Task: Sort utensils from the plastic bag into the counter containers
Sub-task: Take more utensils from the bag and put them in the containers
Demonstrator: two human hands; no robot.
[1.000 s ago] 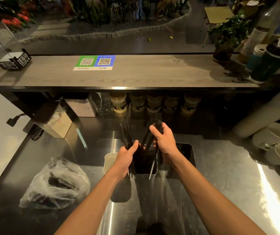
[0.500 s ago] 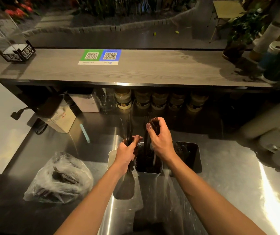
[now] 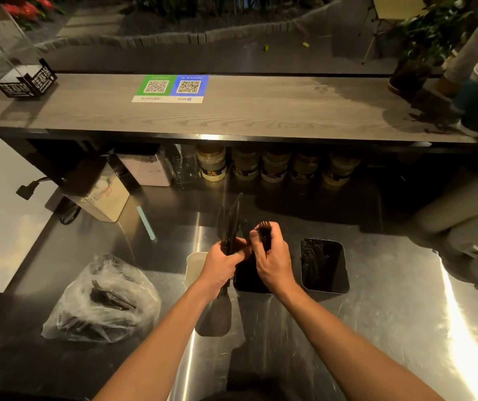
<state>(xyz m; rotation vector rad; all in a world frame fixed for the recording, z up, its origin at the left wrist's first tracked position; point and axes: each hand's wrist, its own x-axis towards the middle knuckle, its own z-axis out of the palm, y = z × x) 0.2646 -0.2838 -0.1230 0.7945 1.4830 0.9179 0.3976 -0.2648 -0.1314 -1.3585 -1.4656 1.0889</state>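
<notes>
The left hand (image 3: pixel 223 264) is curled tight round a bundle of black utensils (image 3: pixel 230 221). Their long upper ends stand well above the fist, and a handle end pokes out below it. Just beside it, close enough that I cannot tell whether they touch, the right hand (image 3: pixel 274 263) has its fingers closed round a smaller bunch of black forks (image 3: pixel 264 234), with the tines showing above the thumb. Both hands are over the middle container (image 3: pixel 247 282) of 3 standing in a row. It is dark inside and mostly hidden by the hands. The white container (image 3: pixel 194 263) sits on its left and the right container (image 3: pixel 323 267) holds upright black utensils. The plastic bag (image 3: pixel 101 299) lies crumpled on the steel counter (image 3: pixel 391 314), well to the left, with black utensils inside.
</notes>
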